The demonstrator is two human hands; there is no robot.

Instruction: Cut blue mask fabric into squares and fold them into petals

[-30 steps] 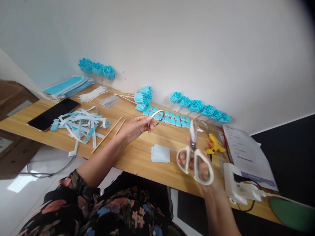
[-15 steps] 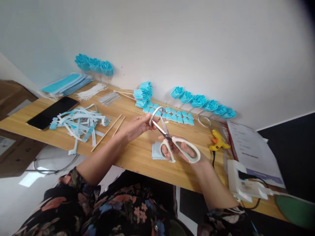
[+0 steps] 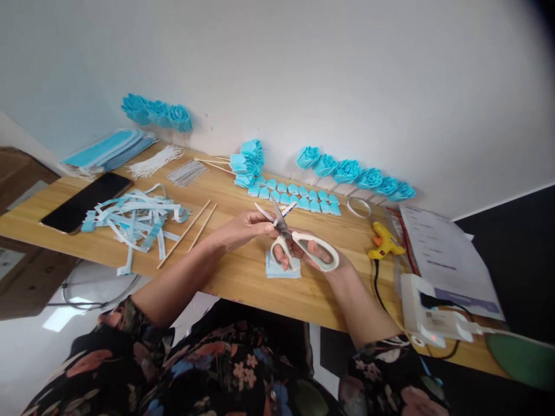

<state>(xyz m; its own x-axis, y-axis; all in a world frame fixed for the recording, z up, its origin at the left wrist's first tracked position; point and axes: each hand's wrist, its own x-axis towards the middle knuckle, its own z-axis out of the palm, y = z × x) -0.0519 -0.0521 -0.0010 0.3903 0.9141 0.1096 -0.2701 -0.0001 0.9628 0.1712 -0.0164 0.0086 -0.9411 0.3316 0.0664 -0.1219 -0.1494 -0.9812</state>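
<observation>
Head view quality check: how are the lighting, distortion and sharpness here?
Head view: soft, even light, faint shadows on the desk; wide-angle bowing, dark vignette top right; glare patch on the floor lower left; scissors in the right hand sharp; what the left hand pinches is too small to tell.
</observation>
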